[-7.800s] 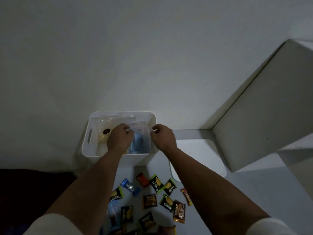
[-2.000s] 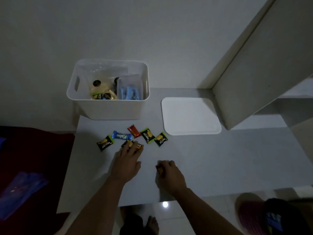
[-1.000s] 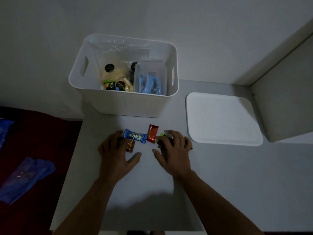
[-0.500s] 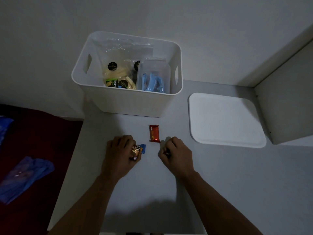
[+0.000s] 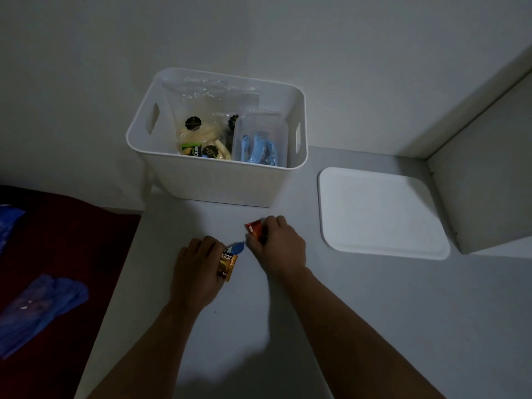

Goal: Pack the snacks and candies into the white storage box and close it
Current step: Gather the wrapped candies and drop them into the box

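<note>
Left hand (image 5: 198, 272): rests near the left edge of the table (image 5: 374, 312), fingers curled round a small bundle of packets; an orange-brown snack packet (image 5: 227, 264) and the end of a blue candy wrapper (image 5: 236, 248) stick out on its right side.
Right hand (image 5: 277, 244): lies just right of the left hand and slightly farther, fingers curled onto a red candy packet (image 5: 254, 227) whose far-left end shows past the fingertips.
Red candy packet, axis: long side seems to run from far-left to near-right, mostly hidden under the hand.
White storage box (image 5: 218, 182): stands open at the far side of the table, directly beyond both hands; clear bags of pale snacks (image 5: 201, 136) and a clear tub of blue packets (image 5: 259, 148) already lie inside.
Key relation: the box mouth is farther away and a little left of the right hand, and above table level, so both loads must probably rise and travel away from the person; the two hands look about equally close.
Lid (image 5: 380, 211): lies flat on the table, right of the box and far-right of the right hand, apart from both.
Loose sweets: none visible on the table outside the two hands.
</note>
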`<action>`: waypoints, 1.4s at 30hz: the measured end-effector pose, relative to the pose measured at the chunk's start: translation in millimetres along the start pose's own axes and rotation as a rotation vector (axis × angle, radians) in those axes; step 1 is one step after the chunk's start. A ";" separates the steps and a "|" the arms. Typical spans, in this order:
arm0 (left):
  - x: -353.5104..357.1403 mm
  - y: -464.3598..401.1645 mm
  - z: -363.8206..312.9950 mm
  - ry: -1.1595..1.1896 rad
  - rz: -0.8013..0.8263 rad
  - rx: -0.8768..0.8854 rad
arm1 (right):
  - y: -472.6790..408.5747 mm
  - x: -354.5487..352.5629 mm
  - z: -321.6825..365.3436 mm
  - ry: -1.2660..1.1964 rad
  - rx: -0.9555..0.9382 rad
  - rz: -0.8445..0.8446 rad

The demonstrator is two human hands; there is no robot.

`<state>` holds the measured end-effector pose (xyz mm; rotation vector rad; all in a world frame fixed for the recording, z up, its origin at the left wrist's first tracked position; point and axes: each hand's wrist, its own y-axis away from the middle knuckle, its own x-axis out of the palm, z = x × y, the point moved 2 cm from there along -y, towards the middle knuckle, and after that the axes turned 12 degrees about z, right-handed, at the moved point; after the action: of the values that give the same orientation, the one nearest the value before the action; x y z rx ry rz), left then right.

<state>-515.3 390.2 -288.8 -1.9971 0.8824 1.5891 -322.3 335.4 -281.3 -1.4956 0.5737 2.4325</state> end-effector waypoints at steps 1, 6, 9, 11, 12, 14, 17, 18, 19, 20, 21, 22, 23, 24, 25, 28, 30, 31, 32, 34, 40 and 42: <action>-0.4 -1.0 0.4 -0.013 -0.002 0.003 | 3.4 2.9 -2.6 0.008 -0.035 -0.031; -1.1 -11.9 -0.7 -0.077 0.026 0.004 | 29.7 5.9 -19.2 0.049 -0.216 -0.058; -2.6 -1.9 -9.2 -0.001 0.064 -0.079 | 55.3 -4.1 -21.1 -0.047 -0.123 0.065; -4.2 20.9 -24.5 0.149 0.104 -0.182 | 80.7 -15.8 -20.1 -0.183 0.023 0.171; -5.6 36.5 -34.9 0.220 0.122 -0.224 | 93.9 -21.8 -19.4 -0.260 0.090 0.215; -13.0 62.6 -58.0 0.257 0.088 -0.251 | 114.5 -37.4 -15.7 -0.385 0.172 0.266; -44.5 76.4 -77.7 0.352 -0.066 -0.308 | 127.8 -67.1 -6.8 -0.502 0.204 0.191; -56.1 76.9 -78.5 0.373 -0.101 -0.341 | 130.8 -75.9 -4.2 -0.524 0.209 0.154; -65.3 78.7 -78.9 0.353 -0.109 -0.344 | 135.4 -83.4 -1.7 -0.541 0.215 0.125; -72.4 82.6 -78.3 0.299 -0.109 -0.310 | 140.3 -89.6 -0.6 -0.557 0.225 0.110; -75.5 89.1 -76.1 0.230 -0.104 -0.258 | 145.0 -95.0 0.6 -0.570 0.234 0.105; -77.0 99.7 -74.9 0.162 -0.084 -0.204 | 150.2 -98.4 1.3 -0.578 0.240 0.108; -74.1 112.8 -73.7 0.104 -0.042 -0.151 | 154.6 -100.2 2.0 -0.588 0.245 0.114; -68.9 128.6 -73.4 0.058 0.017 -0.095 | 159.6 -98.8 2.1 -0.604 0.260 0.125; -59.2 146.7 -73.1 0.027 0.077 -0.027 | 164.4 -93.2 0.6 -0.615 0.280 0.139; -16.8 191.7 -68.8 -0.022 0.168 0.175 | 174.7 -65.4 -6.0 -0.597 0.325 0.196; 1.3 196.8 -63.7 -0.052 0.179 0.179 | 176.2 -45.2 -9.8 -0.575 0.322 0.241; 5.0 190.7 -62.4 -0.048 0.186 0.149 | 174.7 -38.3 -10.4 -0.556 0.319 0.256; 4.7 181.7 -61.8 -0.040 0.193 0.118 | 172.8 -33.9 -9.1 -0.535 0.318 0.272; -0.8 159.6 -57.1 -0.031 0.198 0.076 | 168.5 -29.5 -2.1 -0.505 0.312 0.301; -18.5 82.5 -24.9 -0.110 0.306 0.091 | 141.2 -26.3 19.5 -0.392 0.244 0.329; -21.8 63.0 -15.4 -0.125 0.352 0.154 | 129.0 -20.0 22.4 -0.406 0.239 0.323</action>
<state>-552.5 340.1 -260.7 -1.6841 1.3186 1.7461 -381.5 229.7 -227.6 -0.8353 1.0307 2.6772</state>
